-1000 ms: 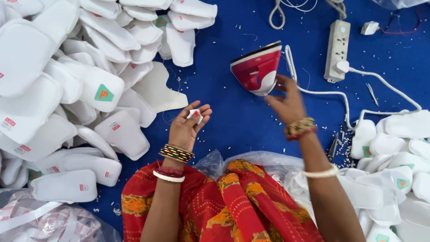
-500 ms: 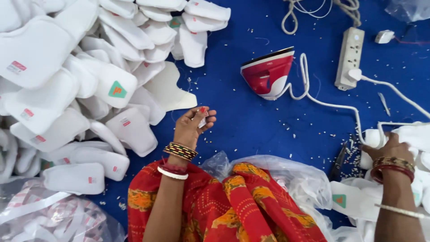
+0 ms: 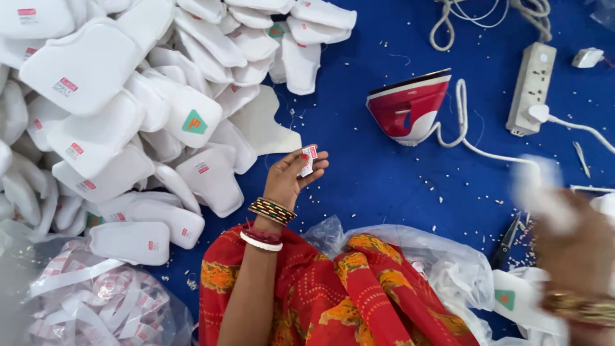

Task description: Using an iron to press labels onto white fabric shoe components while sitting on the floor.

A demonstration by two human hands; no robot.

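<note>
A small red-and-white label is pinched between the fingertips of the left hand at the centre. At four o'clock the right hand is blurred around a white piece; its grip cannot be told. A red iron is seen at one o'clock, white padded pieces at ten.

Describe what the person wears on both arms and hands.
The left hand is bare and ungloved; its wrist carries a stack of multicoloured bangles, then a red and a white bangle. No sleeve reaches the forearm. The blurred right hand shows gold-toned bangles at the wrist.
</note>
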